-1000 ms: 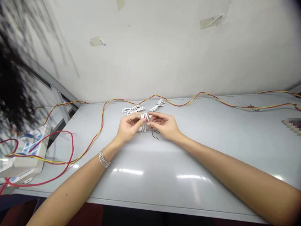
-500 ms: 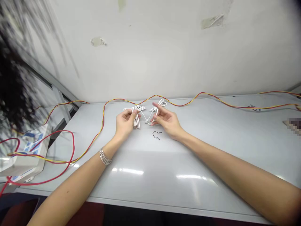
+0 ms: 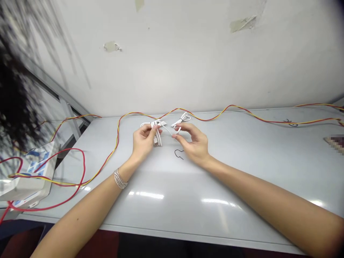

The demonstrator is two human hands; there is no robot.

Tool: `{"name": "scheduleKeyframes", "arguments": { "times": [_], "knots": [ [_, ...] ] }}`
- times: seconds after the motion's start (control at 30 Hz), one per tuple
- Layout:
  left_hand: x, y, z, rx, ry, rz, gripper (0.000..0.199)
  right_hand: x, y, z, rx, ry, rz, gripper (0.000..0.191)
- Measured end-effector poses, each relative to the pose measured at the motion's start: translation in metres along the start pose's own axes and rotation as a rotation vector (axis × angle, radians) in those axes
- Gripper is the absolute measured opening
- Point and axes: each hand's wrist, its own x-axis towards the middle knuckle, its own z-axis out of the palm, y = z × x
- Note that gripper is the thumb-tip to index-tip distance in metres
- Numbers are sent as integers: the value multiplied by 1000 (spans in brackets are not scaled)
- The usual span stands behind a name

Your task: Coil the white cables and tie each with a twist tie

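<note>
Two bare hands work at white cable, viewed from our head camera above a pale grey tabletop [image 3: 242, 172]. Our left hand [image 3: 143, 141] is closed around a bundled hank of white cable [image 3: 156, 134], its fingers [image 3: 146, 130] clenched on the coils, which extend a little below them. A thin white strand [image 3: 167, 127] leaves the hank toward our right hand [image 3: 196, 145], whose fingers [image 3: 188, 130] are curved and parted, the thumb and forefinger just beside the strand; we cannot tell whether they pinch it. A second white cable coil [image 3: 182, 120] lies just beyond the right fingers, and a short black wire [image 3: 179, 154] lies on the near side of them. Farther beyond the fingers runs a twisted red-and-yellow wire [image 3: 206, 120]; well left of them sits a white box with blue labels [image 3: 27, 186]. In our judgement, the step in hand is freeing the strand from the hank. The next move calls for a firm right-hand pinch on the strand.
</note>
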Motion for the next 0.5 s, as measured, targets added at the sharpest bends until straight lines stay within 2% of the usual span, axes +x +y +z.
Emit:
{"name": "scheduleKeyframes", "arguments": {
  "times": [0.1,0.33,0.5],
  "knots": [
    [-4,4,2,17,-92,64,30,2,3,0,-80,-22,-66,27],
    [-8,5,4,-8,-332,294,13,0,6,0,-69,-161,-118,37],
    [-6,3,0,4,-363,283,11,-3,11,0,-75,-194,-126,40]
  ]
}}
